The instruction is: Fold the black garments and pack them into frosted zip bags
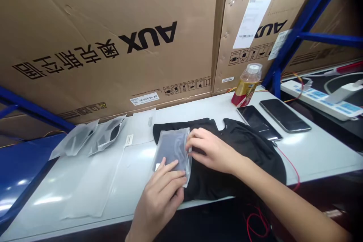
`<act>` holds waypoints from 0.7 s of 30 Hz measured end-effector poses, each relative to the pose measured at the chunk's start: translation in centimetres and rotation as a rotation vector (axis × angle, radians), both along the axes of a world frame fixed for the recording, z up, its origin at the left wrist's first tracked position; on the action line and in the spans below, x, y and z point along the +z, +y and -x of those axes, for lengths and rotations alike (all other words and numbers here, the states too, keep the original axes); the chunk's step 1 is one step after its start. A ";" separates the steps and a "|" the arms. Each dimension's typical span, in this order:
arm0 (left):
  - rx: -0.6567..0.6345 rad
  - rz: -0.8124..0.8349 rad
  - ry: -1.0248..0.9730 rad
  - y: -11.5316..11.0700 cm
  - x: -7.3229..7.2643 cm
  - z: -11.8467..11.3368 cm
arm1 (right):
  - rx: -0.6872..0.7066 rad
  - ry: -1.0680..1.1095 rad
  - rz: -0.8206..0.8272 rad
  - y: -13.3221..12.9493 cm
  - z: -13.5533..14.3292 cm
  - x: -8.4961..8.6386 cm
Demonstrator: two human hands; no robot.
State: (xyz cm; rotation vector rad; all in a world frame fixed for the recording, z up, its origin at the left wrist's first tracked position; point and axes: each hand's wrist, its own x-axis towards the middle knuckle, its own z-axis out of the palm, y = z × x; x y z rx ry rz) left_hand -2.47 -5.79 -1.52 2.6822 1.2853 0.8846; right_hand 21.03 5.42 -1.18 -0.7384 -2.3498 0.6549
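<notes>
A frosted zip bag (pixel 172 144) with something dark folded inside lies on a black garment (pixel 208 183) spread over the table. My left hand (pixel 159 193) rests on the lower part of the bag, fingers stretched out and apart across its surface. At the bag's right edge, where the zip strip runs, my right hand (pixel 211 149) pinches the plastic between thumb and fingers. The right fingertips are partly hidden behind the hand. A small white label shows at the bag's lower left, beside my left fingers.
Two filled frosted bags (pixel 106 134) and flat empty ones (pixel 87 185) lie left on the white table (pixel 133 181). A drink bottle (pixel 247 85), a phone (pixel 285 115), a dark tablet-like device (pixel 258 122) and a power strip (pixel 320 98) are right. Large cartons (pixel 113 7) stand behind blue rack posts (pixel 300 26).
</notes>
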 end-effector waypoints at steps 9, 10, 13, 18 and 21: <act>0.015 -0.108 -0.207 -0.3 -2.2 0.2 | 0.038 0.086 -0.511 -4.7 0.2 -1.1; 0.017 -0.104 -0.220 -0.3 -2.3 0.3 | 0.052 0.090 -0.550 -4.7 0.3 -1.1; 0.015 -0.086 -0.227 -0.5 -2.5 0.5 | 0.100 0.116 -0.637 -4.7 0.7 -0.4; 0.022 -0.085 -0.244 -0.9 -2.9 0.5 | 0.135 0.110 -0.653 -5.1 1.3 0.0; 0.034 -0.090 -0.281 -1.0 -3.0 0.5 | 0.121 0.108 -0.613 -4.6 1.1 -0.3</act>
